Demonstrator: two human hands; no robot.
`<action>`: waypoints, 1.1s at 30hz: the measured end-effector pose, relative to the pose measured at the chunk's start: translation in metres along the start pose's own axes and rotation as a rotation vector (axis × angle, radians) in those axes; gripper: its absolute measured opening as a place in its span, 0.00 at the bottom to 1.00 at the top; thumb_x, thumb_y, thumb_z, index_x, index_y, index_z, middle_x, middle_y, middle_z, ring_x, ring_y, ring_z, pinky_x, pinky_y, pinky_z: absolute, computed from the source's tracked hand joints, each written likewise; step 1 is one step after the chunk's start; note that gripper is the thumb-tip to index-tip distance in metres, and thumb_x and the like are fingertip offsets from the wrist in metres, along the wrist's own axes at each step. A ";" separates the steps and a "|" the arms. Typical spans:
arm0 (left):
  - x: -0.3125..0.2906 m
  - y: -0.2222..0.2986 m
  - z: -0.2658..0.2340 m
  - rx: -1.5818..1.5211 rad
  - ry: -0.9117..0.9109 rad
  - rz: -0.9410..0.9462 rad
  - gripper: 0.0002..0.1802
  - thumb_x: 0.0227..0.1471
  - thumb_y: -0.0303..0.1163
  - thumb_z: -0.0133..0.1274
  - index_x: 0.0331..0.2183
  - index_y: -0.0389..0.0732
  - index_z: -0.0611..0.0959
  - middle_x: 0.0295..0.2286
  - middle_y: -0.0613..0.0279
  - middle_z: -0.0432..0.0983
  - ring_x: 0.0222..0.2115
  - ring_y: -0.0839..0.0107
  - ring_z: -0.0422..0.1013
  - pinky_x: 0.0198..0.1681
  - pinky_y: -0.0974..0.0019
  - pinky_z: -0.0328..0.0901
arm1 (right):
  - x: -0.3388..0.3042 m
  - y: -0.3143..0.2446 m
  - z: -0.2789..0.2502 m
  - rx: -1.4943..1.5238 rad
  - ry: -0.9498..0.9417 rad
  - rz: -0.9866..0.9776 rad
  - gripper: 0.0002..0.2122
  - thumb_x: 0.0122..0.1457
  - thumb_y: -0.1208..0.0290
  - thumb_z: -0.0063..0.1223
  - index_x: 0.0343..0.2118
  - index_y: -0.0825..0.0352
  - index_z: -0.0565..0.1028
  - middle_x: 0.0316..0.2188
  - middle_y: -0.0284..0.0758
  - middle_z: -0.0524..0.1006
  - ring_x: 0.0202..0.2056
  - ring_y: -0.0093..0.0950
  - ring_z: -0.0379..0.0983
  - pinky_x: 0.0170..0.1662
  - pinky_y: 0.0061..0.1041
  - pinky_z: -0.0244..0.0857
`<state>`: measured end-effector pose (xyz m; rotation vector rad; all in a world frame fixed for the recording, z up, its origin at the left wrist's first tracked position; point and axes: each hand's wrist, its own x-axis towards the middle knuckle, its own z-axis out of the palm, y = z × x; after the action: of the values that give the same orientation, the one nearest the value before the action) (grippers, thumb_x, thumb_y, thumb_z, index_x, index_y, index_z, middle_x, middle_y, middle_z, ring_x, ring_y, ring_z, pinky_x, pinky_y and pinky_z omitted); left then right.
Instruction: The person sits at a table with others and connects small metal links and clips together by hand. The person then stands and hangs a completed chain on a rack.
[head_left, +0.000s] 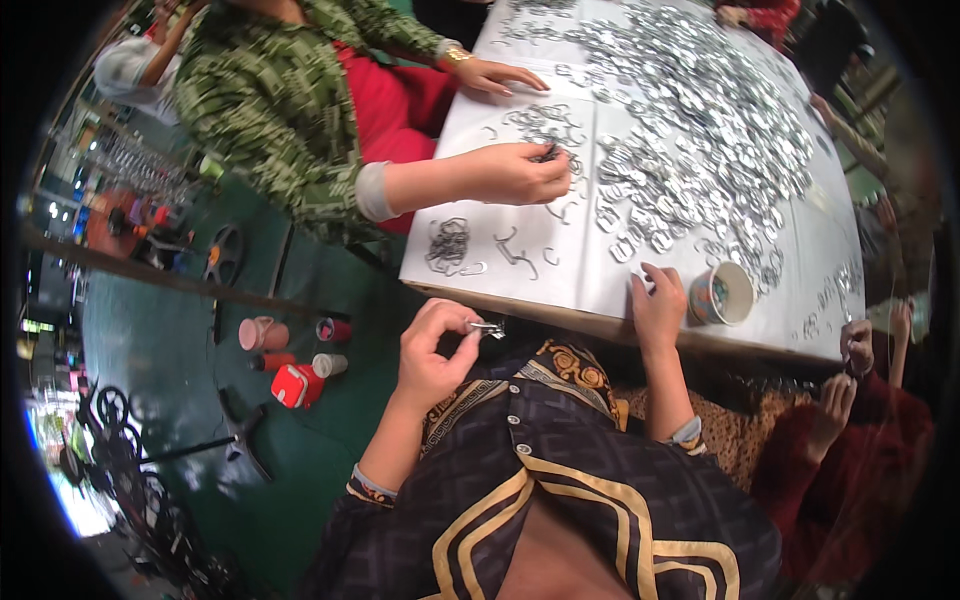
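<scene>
My left hand (437,350) is just off the near edge of the table, with thumb and fingertips pinching a small silver metal clip (488,328). At the table's front edge, my right hand (658,308) has its fingers curled in; whatever they hold, if anything, is too small to make out. A paper cup (722,293) with small coloured bits inside stands just right of that hand. On the white tabletop (580,265) lie a small heap of dark wire hooks (448,245) and several loose hooks (518,250). Farther back spreads a large pile of flat silver metal rings (690,130).
At the left, a co-worker's hand (525,172) holds dark metal pieces over the table; their other hand (490,75) rests on it. Another person's hands (835,400) are at the right. Pink and red containers (298,385) stand on the green floor (170,330).
</scene>
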<state>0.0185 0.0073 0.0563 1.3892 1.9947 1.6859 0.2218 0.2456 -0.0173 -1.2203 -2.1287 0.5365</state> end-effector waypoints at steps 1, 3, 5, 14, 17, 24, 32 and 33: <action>0.000 -0.001 0.002 -0.012 -0.003 0.031 0.09 0.40 0.15 0.56 0.23 0.36 0.73 0.27 0.58 0.77 0.29 0.65 0.72 0.34 0.65 0.67 | -0.001 0.005 0.001 -0.033 0.008 -0.017 0.12 0.50 0.73 0.61 0.38 0.69 0.78 0.30 0.39 0.73 0.32 0.37 0.70 0.37 0.33 0.65; 0.000 -0.001 0.003 -0.027 -0.010 0.019 0.09 0.39 0.15 0.56 0.23 0.36 0.73 0.27 0.58 0.77 0.29 0.65 0.72 0.34 0.65 0.67 | -0.002 0.006 0.005 -0.059 0.021 -0.047 0.13 0.49 0.71 0.62 0.39 0.69 0.78 0.30 0.39 0.72 0.34 0.37 0.69 0.39 0.34 0.64; 0.000 -0.002 0.004 -0.024 -0.022 0.023 0.09 0.39 0.15 0.56 0.23 0.36 0.72 0.27 0.58 0.77 0.29 0.65 0.72 0.34 0.65 0.67 | -0.001 0.005 0.009 -0.062 0.037 -0.068 0.15 0.49 0.70 0.63 0.39 0.69 0.78 0.31 0.38 0.72 0.36 0.38 0.69 0.41 0.35 0.64; -0.001 -0.003 0.007 -0.022 -0.038 -0.009 0.09 0.39 0.15 0.55 0.24 0.36 0.72 0.27 0.57 0.77 0.30 0.65 0.73 0.35 0.66 0.68 | 0.026 0.004 0.031 -0.260 0.040 -0.188 0.16 0.48 0.67 0.64 0.40 0.65 0.77 0.35 0.36 0.72 0.40 0.35 0.68 0.43 0.35 0.62; -0.001 -0.003 0.006 -0.021 -0.044 -0.012 0.09 0.39 0.15 0.56 0.24 0.36 0.72 0.27 0.57 0.77 0.30 0.65 0.72 0.34 0.66 0.67 | 0.032 0.011 0.033 -0.140 0.060 -0.174 0.10 0.49 0.70 0.63 0.34 0.66 0.77 0.32 0.36 0.73 0.35 0.35 0.70 0.39 0.35 0.64; 0.000 -0.006 0.011 0.002 -0.113 -0.004 0.08 0.40 0.16 0.56 0.24 0.37 0.74 0.27 0.60 0.77 0.29 0.64 0.72 0.34 0.65 0.66 | 0.017 -0.057 -0.001 1.039 -0.414 0.309 0.05 0.55 0.80 0.57 0.32 0.73 0.73 0.29 0.32 0.77 0.25 0.18 0.73 0.28 0.16 0.67; 0.006 -0.007 0.020 0.059 -0.231 0.044 0.08 0.39 0.17 0.57 0.25 0.35 0.74 0.28 0.57 0.76 0.31 0.61 0.72 0.34 0.64 0.67 | -0.016 -0.105 -0.001 0.872 -0.781 0.220 0.07 0.50 0.76 0.62 0.30 0.74 0.78 0.18 0.24 0.73 0.21 0.10 0.64 0.24 0.14 0.58; 0.006 -0.007 0.020 0.062 -0.232 0.047 0.08 0.39 0.17 0.57 0.25 0.36 0.74 0.27 0.57 0.75 0.31 0.60 0.71 0.34 0.63 0.66 | -0.017 -0.109 -0.003 0.804 -0.800 0.185 0.07 0.50 0.77 0.62 0.31 0.73 0.78 0.19 0.24 0.74 0.21 0.10 0.64 0.24 0.14 0.59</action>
<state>0.0249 0.0259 0.0463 1.5840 1.9127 1.4165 0.1627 0.1779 0.0459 -0.7734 -1.9826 1.9913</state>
